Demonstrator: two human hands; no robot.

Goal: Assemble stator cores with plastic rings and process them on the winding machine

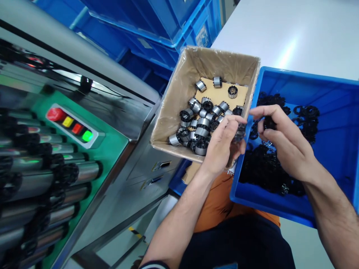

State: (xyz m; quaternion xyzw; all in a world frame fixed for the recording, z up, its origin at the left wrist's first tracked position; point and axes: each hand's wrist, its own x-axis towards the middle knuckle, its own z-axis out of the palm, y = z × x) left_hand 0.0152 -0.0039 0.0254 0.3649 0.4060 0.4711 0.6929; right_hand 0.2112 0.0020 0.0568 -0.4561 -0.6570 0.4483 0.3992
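Observation:
My left hand point(220, 144) is closed around a dark toothed ring part point(239, 131) at the right wall of the cardboard box point(169, 102). Inside that plastic-lined box lie several silver metal ring cores point(202, 131) with black toothed ends, some upright, some on their sides. Just to the right, my right hand point(288, 144) pinches a small black plastic piece point(269, 122) between thumb and fingers, over the blue bin point(331, 149). Black plastic ring pieces point(260, 168) lie in heaps in this bin. Fingers partly cover both held parts.
At left, a machine with a green panel point(114, 129) carries coloured buttons point(72, 125) and rows of larger metal cores point(30, 183). Stacked blue crates point(157, 41) stand behind the box. A white table point(269, 33) extends at upper right.

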